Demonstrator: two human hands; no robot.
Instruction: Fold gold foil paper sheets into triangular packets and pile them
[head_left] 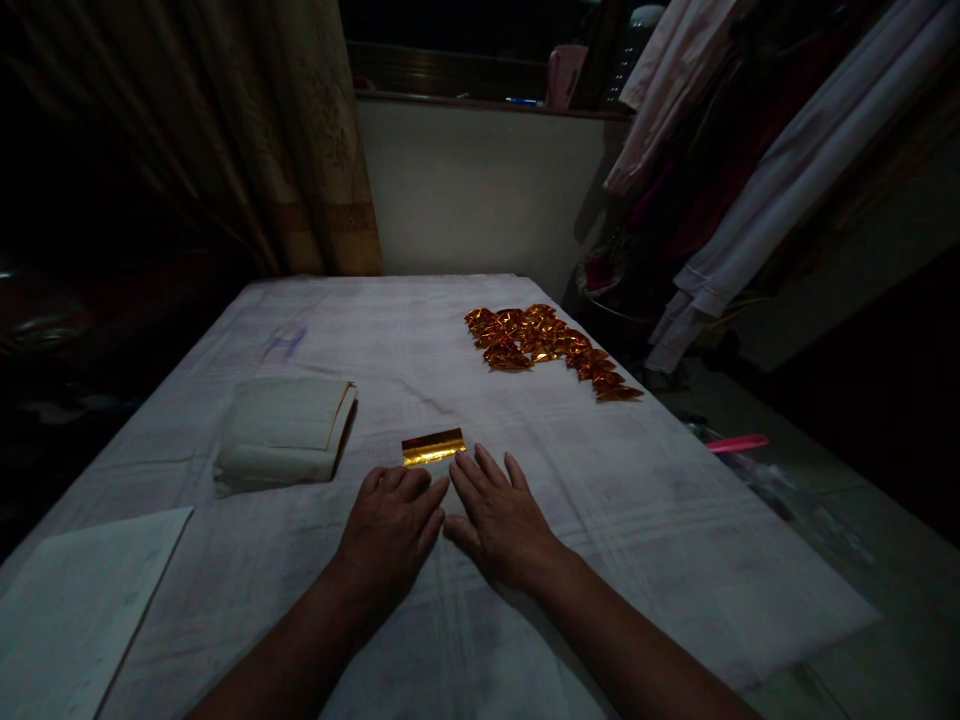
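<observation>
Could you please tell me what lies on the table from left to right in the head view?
White sheet of paper → stack of folded paper → left hand → gold foil strip → right hand → pile of folded gold foil pieces.

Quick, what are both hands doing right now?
Left hand: open, flat, fingertips at the gold foil strip.
Right hand: open, flat, fingertips touching the strip.

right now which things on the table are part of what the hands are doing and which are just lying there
In hand: left hand and right hand flat beside the gold foil strip; folded gold pieces; paper stack.
Lying about: white sheet, pink stick, hanging clothes.
</observation>
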